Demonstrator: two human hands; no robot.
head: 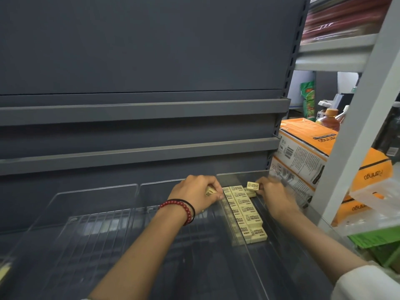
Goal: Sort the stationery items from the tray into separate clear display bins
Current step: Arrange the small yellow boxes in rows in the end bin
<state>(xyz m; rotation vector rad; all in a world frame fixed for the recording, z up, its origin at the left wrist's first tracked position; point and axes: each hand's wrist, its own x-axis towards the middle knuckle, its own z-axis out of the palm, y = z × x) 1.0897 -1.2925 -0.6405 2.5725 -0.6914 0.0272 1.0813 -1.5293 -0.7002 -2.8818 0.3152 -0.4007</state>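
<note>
Facing grey shelving (142,113), with clear display bins (97,191) ranged along the lowest shelf. In the right-hand bin (240,178), rows of cream erasers (244,211) laid flat and packed side by side, running from the front toward the back wall. Looks like the filling step for this one bin, well along, with room left only at the far end. Both forearms stretched forward, wrists low over the bins. Left hand (197,191) knuckles-up, fingers curled round a loose eraser (210,191) just left of the rows, beside the divider. Right hand (272,193) pinching a tilted eraser (253,186) just above the far right end of the rows. Next move probably calls for seating each piece flush in the back gap without nudging its neighbours. Source tray not to be made out.
</note>
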